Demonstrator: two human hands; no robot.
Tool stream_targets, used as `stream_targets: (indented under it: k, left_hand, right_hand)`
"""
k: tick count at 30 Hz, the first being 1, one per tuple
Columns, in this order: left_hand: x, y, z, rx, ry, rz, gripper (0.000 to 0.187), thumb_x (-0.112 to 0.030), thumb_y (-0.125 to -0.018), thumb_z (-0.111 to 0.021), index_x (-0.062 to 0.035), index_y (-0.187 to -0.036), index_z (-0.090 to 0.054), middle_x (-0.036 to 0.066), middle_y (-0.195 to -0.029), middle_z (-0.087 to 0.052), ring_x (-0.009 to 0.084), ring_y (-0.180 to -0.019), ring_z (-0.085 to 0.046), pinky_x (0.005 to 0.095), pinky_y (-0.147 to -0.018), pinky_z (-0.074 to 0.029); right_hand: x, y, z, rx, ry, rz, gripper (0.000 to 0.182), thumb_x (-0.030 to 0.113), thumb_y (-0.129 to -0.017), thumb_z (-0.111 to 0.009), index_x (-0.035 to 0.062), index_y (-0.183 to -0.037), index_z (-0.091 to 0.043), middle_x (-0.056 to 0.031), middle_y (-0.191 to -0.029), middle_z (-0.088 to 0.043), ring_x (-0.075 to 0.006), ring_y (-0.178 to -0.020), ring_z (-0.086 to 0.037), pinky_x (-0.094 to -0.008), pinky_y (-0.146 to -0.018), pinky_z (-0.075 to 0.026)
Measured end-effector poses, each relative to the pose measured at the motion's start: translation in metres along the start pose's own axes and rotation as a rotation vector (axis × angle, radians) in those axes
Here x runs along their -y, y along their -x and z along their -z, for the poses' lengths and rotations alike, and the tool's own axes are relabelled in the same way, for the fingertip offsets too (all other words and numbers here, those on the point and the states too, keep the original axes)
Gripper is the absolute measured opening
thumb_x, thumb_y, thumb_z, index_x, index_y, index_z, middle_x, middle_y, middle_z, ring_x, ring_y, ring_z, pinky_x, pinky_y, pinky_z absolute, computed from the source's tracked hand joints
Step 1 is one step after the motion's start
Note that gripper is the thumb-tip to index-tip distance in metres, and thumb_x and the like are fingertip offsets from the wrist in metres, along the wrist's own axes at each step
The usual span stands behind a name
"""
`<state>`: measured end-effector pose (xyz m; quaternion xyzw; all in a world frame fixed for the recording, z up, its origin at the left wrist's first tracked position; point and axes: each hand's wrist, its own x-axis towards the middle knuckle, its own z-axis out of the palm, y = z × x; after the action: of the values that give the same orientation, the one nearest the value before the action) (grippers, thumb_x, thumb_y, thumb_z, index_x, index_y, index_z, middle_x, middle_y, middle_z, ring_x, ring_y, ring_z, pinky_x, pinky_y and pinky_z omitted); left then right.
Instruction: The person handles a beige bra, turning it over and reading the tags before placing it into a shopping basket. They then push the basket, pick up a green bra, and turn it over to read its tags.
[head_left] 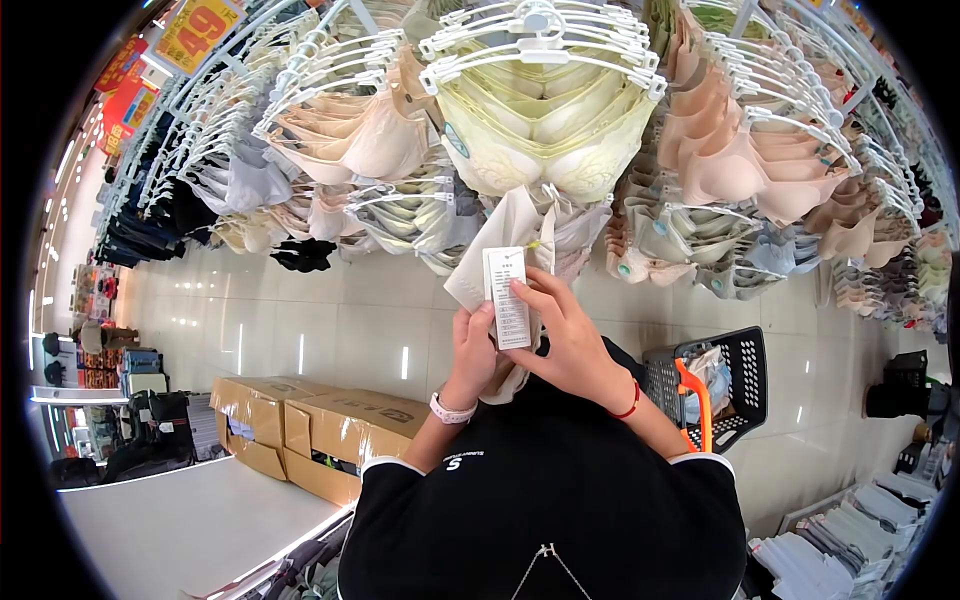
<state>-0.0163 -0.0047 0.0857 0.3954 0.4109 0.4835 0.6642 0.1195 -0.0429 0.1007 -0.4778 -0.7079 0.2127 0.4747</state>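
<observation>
A white printed label tag (508,318) is held up in front of my chest, with lines of small text facing me. My left hand (474,352) grips the tag's left edge, thumb on it, with beige cloth behind. From the other side, my right hand (568,335) pinches the tag's right edge, its thumb near the lower end. Behind the tag is a beige garment (488,240), which also hangs below my hands; its full shape is hidden. Pale yellow-green bras (545,130) on white hangers (540,50) hang just beyond it.
Peach bras (750,165) hang on the right rack and more (350,135) on the left. A dark shopping basket (745,385) with an orange handle (692,400) stands at my right. Cardboard boxes (345,425) are at my left, beside a white surface (210,520). Folded clothes (830,545) lie lower right.
</observation>
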Motion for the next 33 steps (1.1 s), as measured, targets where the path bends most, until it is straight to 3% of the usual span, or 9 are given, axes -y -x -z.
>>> stream_targets:
  k: [9, 12, 15, 17, 19, 21, 26, 30, 33]
  left_hand:
    - [0.000, 0.001, 0.002, 0.004, -0.014, -0.030, 0.029, -0.021, -0.089, -0.041, 0.0038, -0.099, -0.050, 0.011, -0.084, -0.060, 0.0146, -0.069, -0.060, 0.0242, -0.055, -0.049]
    - [0.009, -0.007, 0.014, -0.018, -0.013, -0.027, 0.030, -0.021, -0.088, -0.042, 0.0053, -0.099, -0.052, 0.013, -0.088, -0.060, 0.0174, -0.075, -0.060, 0.0270, -0.066, -0.050]
    - [0.005, -0.014, 0.024, 0.051, -0.014, -0.049, 0.031, -0.017, -0.090, -0.041, 0.0056, -0.108, -0.052, 0.011, -0.096, -0.059, 0.0149, -0.084, -0.058, 0.0278, -0.073, -0.048]
    - [0.004, -0.011, 0.027, 0.025, -0.100, -0.042, 0.032, -0.018, -0.090, -0.043, 0.0059, -0.108, -0.052, 0.010, -0.098, -0.058, 0.0136, -0.089, -0.055, 0.0269, -0.077, -0.045]
    - [0.008, -0.014, 0.030, 0.029, -0.161, -0.061, 0.032, -0.020, -0.091, -0.044, 0.0060, -0.108, -0.052, 0.009, -0.100, -0.057, 0.0129, -0.091, -0.053, 0.0263, -0.080, -0.043]
    - [0.008, -0.011, 0.028, -0.038, -0.235, -0.030, 0.033, -0.021, -0.091, -0.045, 0.0059, -0.108, -0.052, 0.009, -0.101, -0.056, 0.0122, -0.093, -0.051, 0.0260, -0.082, -0.042]
    - [-0.006, -0.010, 0.013, -0.117, -0.183, 0.057, 0.033, -0.022, -0.092, -0.045, 0.0053, -0.110, -0.051, 0.008, -0.101, -0.055, 0.0114, -0.093, -0.051, 0.0255, -0.081, -0.042]
    - [-0.016, -0.015, 0.006, -0.050, -0.139, 0.001, 0.033, -0.021, -0.093, -0.044, 0.0052, -0.113, -0.049, 0.007, -0.096, -0.058, 0.0112, -0.088, -0.054, 0.0244, -0.077, -0.044]
    - [-0.017, -0.016, -0.005, -0.019, -0.102, 0.000, 0.031, -0.019, -0.094, -0.041, 0.0049, -0.113, -0.049, 0.007, -0.094, -0.059, 0.0107, -0.083, -0.056, 0.0241, -0.074, -0.045]
  right_hand:
    - [-0.002, -0.002, -0.001, -0.001, -0.012, 0.021, 0.073, 0.011, -0.064, -0.076, 0.0060, -0.127, -0.040, -0.0194, -0.128, -0.038, -0.0347, -0.112, -0.047, -0.0389, -0.090, -0.044]
    - [0.000, -0.003, 0.007, 0.000, -0.110, -0.043, 0.059, 0.006, -0.067, -0.072, 0.0055, -0.121, -0.049, -0.0172, -0.125, -0.043, -0.0309, -0.104, -0.053, -0.0363, -0.087, -0.045]
    - [-0.009, -0.004, 0.019, -0.179, -0.068, 0.020, 0.042, 0.001, -0.069, -0.066, 0.0048, -0.110, -0.058, -0.0164, -0.118, -0.049, -0.0284, -0.092, -0.057, -0.0335, -0.079, -0.047]
    - [-0.017, -0.004, 0.023, -0.371, -0.101, 0.011, 0.022, -0.001, -0.079, -0.057, 0.0011, -0.100, -0.061, -0.0105, -0.091, -0.061, -0.0205, -0.078, -0.060, -0.0280, -0.069, -0.047]
    - [-0.028, 0.005, 0.017, -0.433, -0.490, -0.341, 0.016, 0.008, -0.088, -0.051, -0.0023, -0.096, -0.061, -0.0078, -0.080, -0.062, -0.0131, -0.067, -0.057, -0.0243, -0.063, -0.045]
    - [-0.029, 0.001, 0.017, -0.446, -0.775, -0.469, 0.027, 0.018, -0.094, -0.045, -0.0043, -0.093, -0.061, -0.0066, -0.075, -0.063, -0.0090, -0.060, -0.053, -0.0228, -0.059, -0.042]
    - [-0.034, 0.006, 0.016, -0.341, -1.093, -0.581, 0.027, 0.019, -0.092, -0.048, -0.0038, -0.099, -0.060, -0.0106, -0.080, -0.064, -0.0112, -0.059, -0.054, -0.0235, -0.059, -0.044]
    - [-0.028, 0.008, 0.018, -0.140, -0.860, -0.507, 0.024, 0.010, -0.088, -0.053, -0.0053, -0.106, -0.057, -0.0096, -0.087, -0.063, -0.0111, -0.066, -0.055, -0.0232, -0.064, -0.045]
    - [-0.026, 0.007, 0.012, -0.033, -0.905, -0.546, 0.024, 0.008, -0.086, -0.055, -0.0043, -0.106, -0.057, -0.0080, -0.092, -0.063, -0.0099, -0.069, -0.055, -0.0230, -0.066, -0.046]
